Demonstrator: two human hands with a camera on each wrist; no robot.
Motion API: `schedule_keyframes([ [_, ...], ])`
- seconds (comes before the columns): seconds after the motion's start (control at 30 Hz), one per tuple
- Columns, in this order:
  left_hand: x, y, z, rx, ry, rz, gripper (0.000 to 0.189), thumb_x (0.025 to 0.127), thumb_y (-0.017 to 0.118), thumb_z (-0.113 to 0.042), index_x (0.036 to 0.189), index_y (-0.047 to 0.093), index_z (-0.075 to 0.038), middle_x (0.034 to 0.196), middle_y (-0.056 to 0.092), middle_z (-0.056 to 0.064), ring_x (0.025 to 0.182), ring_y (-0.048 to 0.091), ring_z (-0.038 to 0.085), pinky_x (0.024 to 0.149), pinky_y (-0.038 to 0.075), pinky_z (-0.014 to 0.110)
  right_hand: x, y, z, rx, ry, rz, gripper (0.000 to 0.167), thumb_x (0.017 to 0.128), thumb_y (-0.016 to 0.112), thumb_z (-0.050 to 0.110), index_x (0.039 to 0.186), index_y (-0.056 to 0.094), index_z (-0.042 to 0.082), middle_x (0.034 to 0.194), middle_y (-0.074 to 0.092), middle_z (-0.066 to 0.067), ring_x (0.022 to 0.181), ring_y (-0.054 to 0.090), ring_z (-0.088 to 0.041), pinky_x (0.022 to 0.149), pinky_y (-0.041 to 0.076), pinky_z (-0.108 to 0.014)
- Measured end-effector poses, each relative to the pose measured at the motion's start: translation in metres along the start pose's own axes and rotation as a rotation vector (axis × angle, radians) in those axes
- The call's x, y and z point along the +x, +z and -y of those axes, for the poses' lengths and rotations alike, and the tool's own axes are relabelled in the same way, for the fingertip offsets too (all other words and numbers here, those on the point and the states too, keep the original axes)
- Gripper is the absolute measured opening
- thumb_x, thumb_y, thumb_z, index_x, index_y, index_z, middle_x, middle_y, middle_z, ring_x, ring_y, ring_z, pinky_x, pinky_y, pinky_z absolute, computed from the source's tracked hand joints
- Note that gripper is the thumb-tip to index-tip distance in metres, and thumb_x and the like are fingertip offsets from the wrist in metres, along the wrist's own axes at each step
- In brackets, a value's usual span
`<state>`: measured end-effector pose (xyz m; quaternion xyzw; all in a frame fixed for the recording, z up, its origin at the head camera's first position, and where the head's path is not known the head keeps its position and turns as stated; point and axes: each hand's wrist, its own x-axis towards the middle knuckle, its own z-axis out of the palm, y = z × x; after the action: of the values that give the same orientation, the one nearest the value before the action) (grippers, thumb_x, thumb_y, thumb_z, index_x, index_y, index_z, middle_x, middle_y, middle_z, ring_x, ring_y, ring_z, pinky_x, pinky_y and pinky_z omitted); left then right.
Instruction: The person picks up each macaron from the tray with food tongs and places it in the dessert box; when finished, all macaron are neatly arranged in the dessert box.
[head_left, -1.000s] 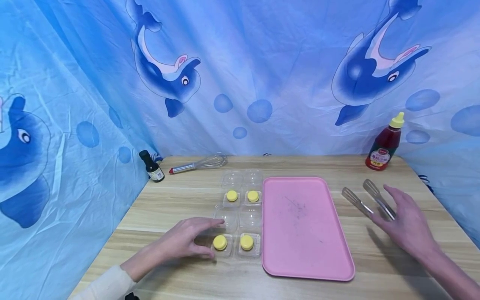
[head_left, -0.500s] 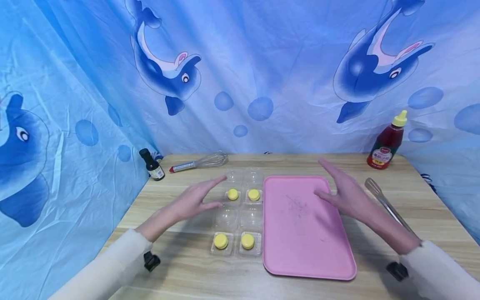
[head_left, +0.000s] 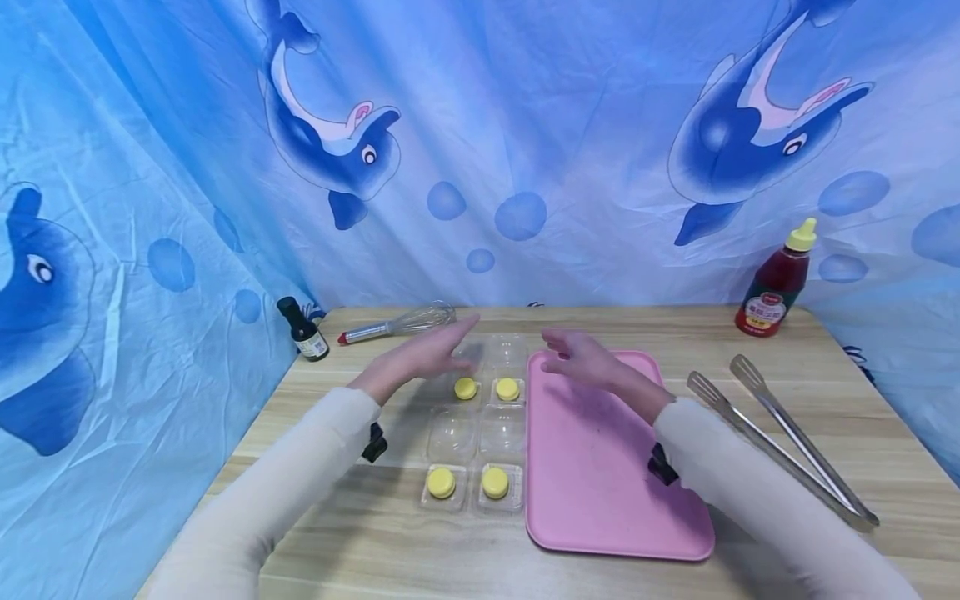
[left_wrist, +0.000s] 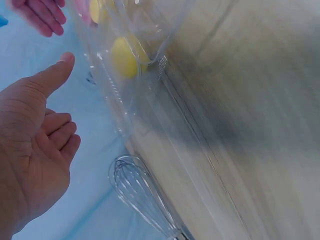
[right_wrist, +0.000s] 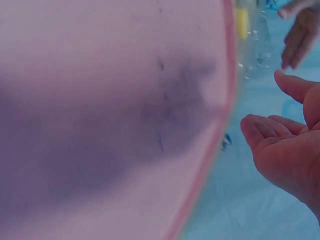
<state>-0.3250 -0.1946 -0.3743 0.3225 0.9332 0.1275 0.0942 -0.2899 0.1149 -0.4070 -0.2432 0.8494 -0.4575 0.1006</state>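
Observation:
My left hand (head_left: pixel 420 354) hovers over the far-left clear plastic box, its fingers stretched forward and holding nothing. Facing it, my right hand (head_left: pixel 585 362) is held above the far end of the pink tray (head_left: pixel 592 500), also with nothing in it. Between and below the hands lie hinged clear boxes with lids folded back, each with a round yellow macaron-like piece, such as the far-right yellow piece (head_left: pixel 507 389) and the near-left yellow piece (head_left: pixel 441 482). The left hand partly hides the far-left lid. In the left wrist view, the left palm (left_wrist: pixel 37 135) is relaxed, thumb apart.
Metal tongs (head_left: pixel 795 450) lie right of the tray, partly behind the right sleeve. A red sauce bottle (head_left: pixel 772 292) stands at the back right. At the back left are a whisk (head_left: pixel 397 324) and a small dark bottle (head_left: pixel 303 331). A dolphin-print curtain (head_left: pixel 480 150) surrounds the table.
My right hand has left the area by the tongs, which stay on the table, and crossed left over the tray. My left hand has moved from the near boxes up to the far ones.

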Motion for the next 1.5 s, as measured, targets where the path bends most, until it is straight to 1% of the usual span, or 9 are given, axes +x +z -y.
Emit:
schedule_keyframes([
  [0.13,0.017,0.003,0.0,0.027,-0.031,0.032,0.091,0.102,0.074,-0.028,0.167,0.018,0.002,0.173,0.023,0.021,0.157,0.028,0.039,0.131,0.021,0.05,0.015,0.014,-0.003,0.073,0.068,-0.036,0.065,0.106,0.061,0.001,0.16,0.027,-0.013,0.164,0.032,-0.033,0.149,0.04,-0.047,0.122,0.038,-0.052],
  [0.3,0.029,0.007,-0.002,0.078,-0.067,0.068,0.088,0.103,0.072,-0.034,0.168,0.022,-0.004,0.172,0.029,0.016,0.156,0.033,0.035,0.13,0.024,0.047,0.03,0.023,-0.003,0.072,0.071,-0.094,0.063,0.105,0.06,-0.002,0.157,0.029,-0.018,0.159,0.037,-0.036,0.146,0.043,-0.049,0.12,0.041,-0.052],
  [0.5,0.032,0.011,-0.008,0.084,-0.104,0.086,0.089,0.1,0.076,-0.035,0.168,0.026,-0.008,0.169,0.035,0.016,0.153,0.038,0.036,0.128,0.028,0.051,0.042,0.031,-0.004,0.078,0.077,-0.127,0.064,0.1,0.063,-0.007,0.155,0.032,-0.019,0.157,0.04,-0.036,0.144,0.046,-0.048,0.118,0.043,-0.049],
  [0.77,0.036,0.013,-0.014,0.13,-0.084,0.069,0.088,0.097,0.08,-0.032,0.167,0.031,-0.009,0.159,0.051,0.015,0.144,0.05,0.034,0.124,0.037,0.05,0.045,0.035,0.0,0.095,0.109,-0.16,0.062,0.099,0.061,-0.01,0.155,0.035,-0.016,0.158,0.042,-0.034,0.143,0.049,-0.046,0.117,0.046,-0.048],
  [0.87,0.038,0.013,-0.013,0.195,-0.054,0.063,0.088,0.097,0.079,-0.035,0.166,0.032,-0.009,0.151,0.059,0.015,0.138,0.056,0.034,0.123,0.039,0.05,0.044,0.035,0.003,0.145,0.153,-0.182,0.063,0.099,0.062,-0.009,0.156,0.037,-0.013,0.159,0.043,-0.031,0.143,0.05,-0.044,0.117,0.047,-0.046],
  [1.03,0.044,0.015,-0.01,0.401,0.05,0.029,0.083,0.098,0.077,-0.043,0.162,0.039,-0.006,0.138,0.068,0.014,0.13,0.062,0.034,0.121,0.041,0.05,0.045,0.036,0.006,0.217,0.204,-0.237,0.059,0.099,0.062,-0.008,0.155,0.042,-0.011,0.158,0.046,-0.029,0.14,0.054,-0.044,0.11,0.054,-0.043],
  [1.27,0.046,0.012,-0.005,0.678,0.184,-0.043,0.081,0.101,0.067,-0.054,0.158,0.045,-0.002,0.153,0.058,0.017,0.142,0.053,0.036,0.128,0.029,0.049,0.048,0.036,0.011,0.229,0.25,-0.348,0.05,0.099,0.064,-0.006,0.148,0.056,-0.006,0.148,0.06,-0.023,0.123,0.068,-0.039,0.096,0.062,-0.042],
  [1.4,0.044,0.006,-0.006,0.772,0.234,-0.085,0.08,0.103,0.06,-0.057,0.159,0.045,-0.001,0.153,0.058,0.017,0.142,0.053,0.035,0.127,0.032,0.048,0.048,0.035,0.015,0.331,0.268,-0.403,0.046,0.099,0.065,-0.006,0.145,0.06,-0.005,0.142,0.064,-0.024,0.115,0.071,-0.039,0.096,0.062,-0.05],
  [1.5,0.041,0.003,-0.005,0.805,0.262,-0.126,0.08,0.103,0.058,-0.057,0.159,0.045,-0.002,0.153,0.058,0.016,0.142,0.053,0.034,0.126,0.034,0.047,0.049,0.033,0.017,0.381,0.27,-0.453,0.044,0.098,0.068,-0.006,0.142,0.063,-0.004,0.134,0.068,-0.025,0.113,0.071,-0.039,0.096,0.062,-0.046],
])
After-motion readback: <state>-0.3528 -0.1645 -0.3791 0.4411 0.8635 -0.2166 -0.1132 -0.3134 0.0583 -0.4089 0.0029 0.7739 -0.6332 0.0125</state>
